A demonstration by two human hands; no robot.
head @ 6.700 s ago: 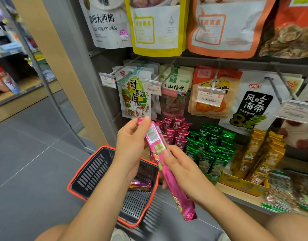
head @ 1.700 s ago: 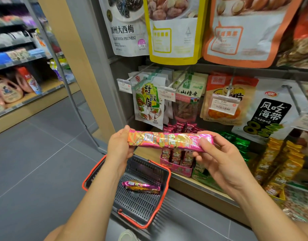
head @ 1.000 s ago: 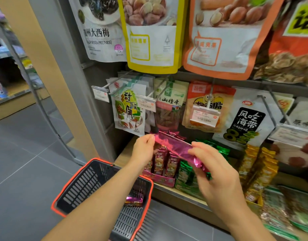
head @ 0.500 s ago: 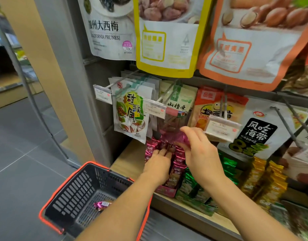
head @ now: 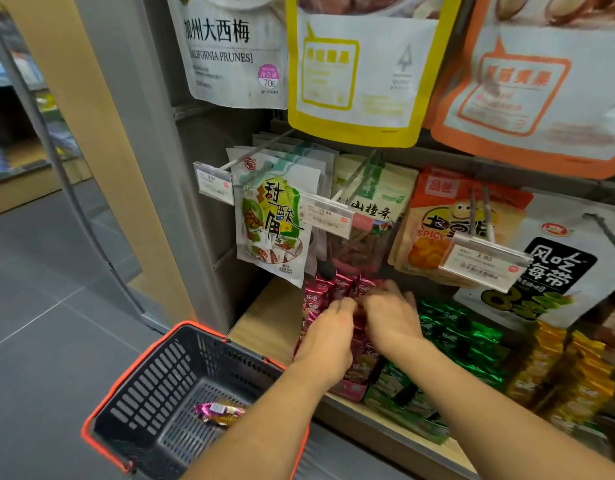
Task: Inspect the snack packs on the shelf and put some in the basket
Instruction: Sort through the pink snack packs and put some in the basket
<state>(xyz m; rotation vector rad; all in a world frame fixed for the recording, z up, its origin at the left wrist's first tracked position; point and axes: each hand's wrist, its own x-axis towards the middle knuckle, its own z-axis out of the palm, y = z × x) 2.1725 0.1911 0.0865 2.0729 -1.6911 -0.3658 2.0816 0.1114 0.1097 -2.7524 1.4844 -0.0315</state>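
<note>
Reaching into the pink snack packs (head: 340, 287) near the shelf's (head: 261, 323) left front edge. The left hand (head: 328, 337) and right hand (head: 392, 315) are blurred, so I can't tell either grip. One pack (head: 217, 410) lies in the basket (head: 101, 405). Risk: pulling from the tight row drags neighbours off the edge.

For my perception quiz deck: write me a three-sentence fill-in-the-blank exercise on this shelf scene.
1. The left hand and right hand are both at the snack packs coloured ____.
2. The basket holds ____ wrapped pack.
3. The neighbouring packs just right of those on the shelf are ____.

Missing words: pink; one; green.
</note>
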